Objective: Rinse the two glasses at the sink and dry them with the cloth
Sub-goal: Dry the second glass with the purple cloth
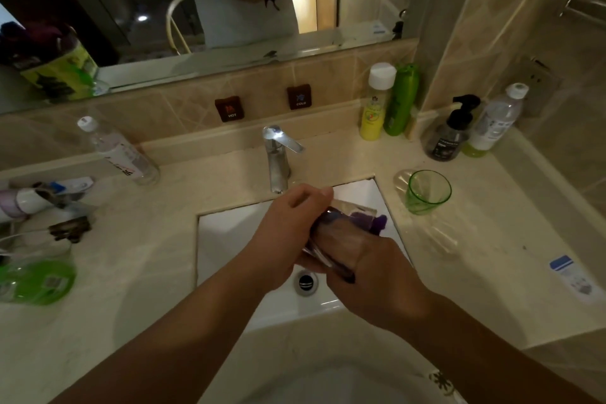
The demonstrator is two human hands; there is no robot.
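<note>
Over the white sink basin [229, 239] I hold a clear glass [341, 211] tilted on its side. My left hand [282, 233] grips it from the left, fingers curled over its far end. The fingers of my right hand [377, 282] reach inside the glass from the near end and show through its wall. They push a purple cloth [375, 221], which bunches at the far end of the glass. A green glass [426, 192] stands upright on the counter to the right of the basin, apart from both hands.
The chrome faucet [277, 154] stands just behind my hands; no water shows. The drain [306, 280] lies below them. Several bottles [387, 102] line the back right corner. A clear bottle [121, 151] and clutter with a green bottle [39, 279] fill the left counter. A small packet [570, 275] lies at right.
</note>
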